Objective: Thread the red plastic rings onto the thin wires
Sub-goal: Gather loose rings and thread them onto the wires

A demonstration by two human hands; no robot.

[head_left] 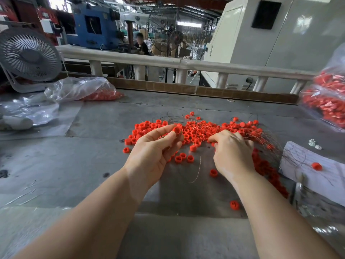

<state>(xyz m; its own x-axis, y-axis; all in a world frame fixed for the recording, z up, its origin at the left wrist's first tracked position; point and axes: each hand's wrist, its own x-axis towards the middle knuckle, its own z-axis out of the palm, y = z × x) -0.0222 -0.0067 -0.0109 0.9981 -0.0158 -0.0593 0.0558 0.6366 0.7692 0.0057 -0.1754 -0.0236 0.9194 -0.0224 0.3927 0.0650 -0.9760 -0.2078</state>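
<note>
Rings [197, 131] of red plastic lie in a loose heap at the middle of the grey table [78, 165], with strays scattered toward the near edge. Thin wires [268, 141] cross the heap and fan out to the right, their long axes running mostly left to right and curving down toward a sheet of paper [317, 174]; one separate wire [197, 171] lies near the wrists, running roughly front to back. Left hand [155, 148] is raised over the heap's left side, thumb and forefinger pinching one ring [177, 129] with its open bore facing the camera; the other fingers are curled beneath. Right hand [233, 150] is palm down on the heap's right side, fingers bent, fingertips pressed together among rings and wires; whether they grasp a wire cannot be told. Clear bags of red rings sit at far left [84, 88] and at the right edge [328, 101]. A grey fan [28, 57] stands at far left.
</note>
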